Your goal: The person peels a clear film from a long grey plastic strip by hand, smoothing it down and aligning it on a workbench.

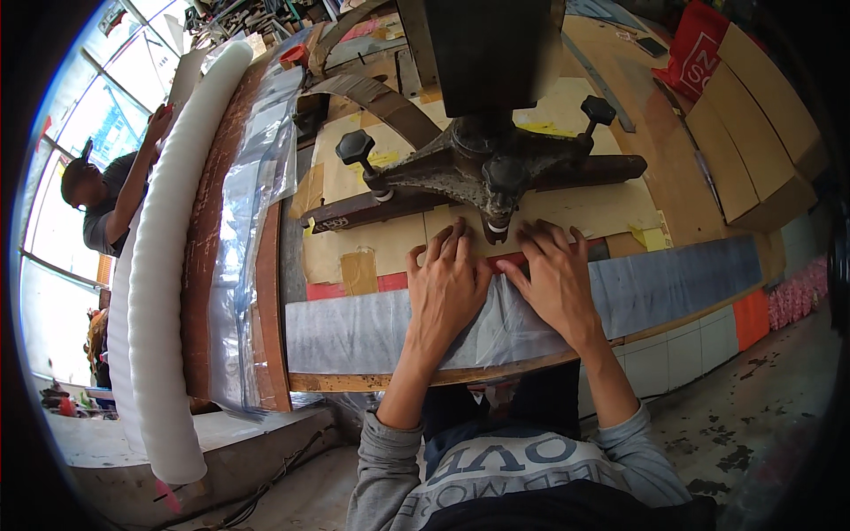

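Note:
Both my hands lie at the front edge of the work table, just below a dark cast-metal press head (482, 164) with black knobs. My left hand (447, 283) rests flat, its fingers stretched onto a cream-coloured board (390, 239). Opposite it, my right hand (556, 279) has its fingers spread over the same edge, thumb pointing to the left hand. A red strip (394, 281) shows along the board's near edge, running between the hands. Under my palms is a clear plastic sheet (354, 329), wrinkled between my wrists. Neither hand visibly grips anything.
At left stand a long roll of white foam (164, 265) and a brown board with clear plastic film (243, 212). Another person (115, 190) is beyond the roll. Cardboard boxes (753, 124) and a red bag (695, 49) sit at right. A curved metal wheel (376, 102) is behind.

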Tool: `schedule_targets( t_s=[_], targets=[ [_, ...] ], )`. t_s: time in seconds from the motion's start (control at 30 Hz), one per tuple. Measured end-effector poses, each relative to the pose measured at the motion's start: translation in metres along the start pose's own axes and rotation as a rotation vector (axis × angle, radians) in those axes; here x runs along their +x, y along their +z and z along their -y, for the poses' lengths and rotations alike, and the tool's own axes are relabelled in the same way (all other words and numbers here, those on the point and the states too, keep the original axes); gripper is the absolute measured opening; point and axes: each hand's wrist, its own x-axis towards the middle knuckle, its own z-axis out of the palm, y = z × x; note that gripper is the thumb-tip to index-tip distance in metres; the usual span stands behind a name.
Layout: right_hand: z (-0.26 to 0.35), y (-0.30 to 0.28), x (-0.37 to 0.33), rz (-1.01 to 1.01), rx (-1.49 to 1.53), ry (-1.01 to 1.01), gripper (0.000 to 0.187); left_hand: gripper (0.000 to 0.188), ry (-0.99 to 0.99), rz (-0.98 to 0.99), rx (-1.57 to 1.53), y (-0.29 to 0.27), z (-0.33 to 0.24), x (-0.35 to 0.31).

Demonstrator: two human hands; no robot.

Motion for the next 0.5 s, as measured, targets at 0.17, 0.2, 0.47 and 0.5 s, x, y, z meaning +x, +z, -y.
schedule_targets(
  t_s=[0.17, 0.2, 0.47, 0.5],
  targets=[
    [0.0, 0.01, 0.0, -0.037, -0.057, 0.0, 0.045, 0.046, -0.003, -0.005, 0.02, -0.001, -0.002, 0.001],
    [0.0, 0.01, 0.001, -0.029, -0.054, 0.007, 0.045, 0.046, -0.006, -0.002, 0.021, -0.001, -0.002, 0.001],
    [-0.001, 0.015, 0.001, -0.031, -0.056, 0.011, 0.045, 0.046, -0.013, -0.012, 0.01, 0.001, 0.0, 0.002],
    [-0.001, 0.015, 0.002, -0.03, -0.058, 0.012, 0.045, 0.046, -0.015, -0.01, 0.013, 0.001, 0.0, 0.002]
  ],
)
